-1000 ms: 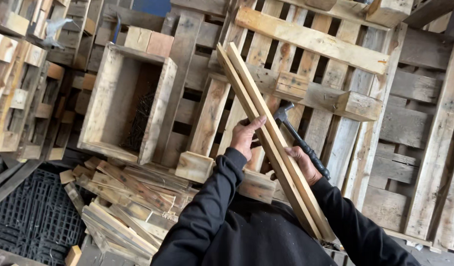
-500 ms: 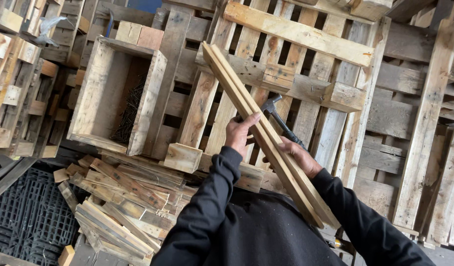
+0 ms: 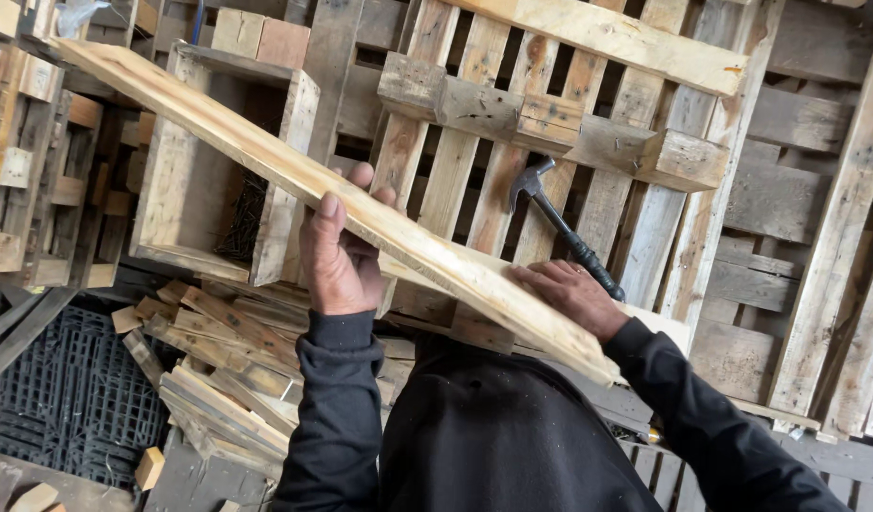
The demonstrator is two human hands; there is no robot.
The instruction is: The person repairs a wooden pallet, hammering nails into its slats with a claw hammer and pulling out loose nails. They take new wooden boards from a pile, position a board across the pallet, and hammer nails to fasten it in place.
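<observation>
- Since the earlier frame, the long plank (image 3: 361,213) has swung from steep to nearly level, its far end now toward 10 o'clock.
- Left hand (image 3: 337,256) grips the plank's edge at mid-length.
- Right hand (image 3: 574,296) clasps both plank and a black-handled hammer (image 3: 562,223), head pointing to 12 o'clock.
- Scrap slats (image 3: 218,351) lie at 7 o'clock.

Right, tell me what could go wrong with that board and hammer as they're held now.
The left hand grips the long board near its middle only; its far end hangs over the wooden crate and might clip it. The right hand holds both the board and a hammer, so either could slip. Rough wood against bare hands may mean splinters.
</observation>
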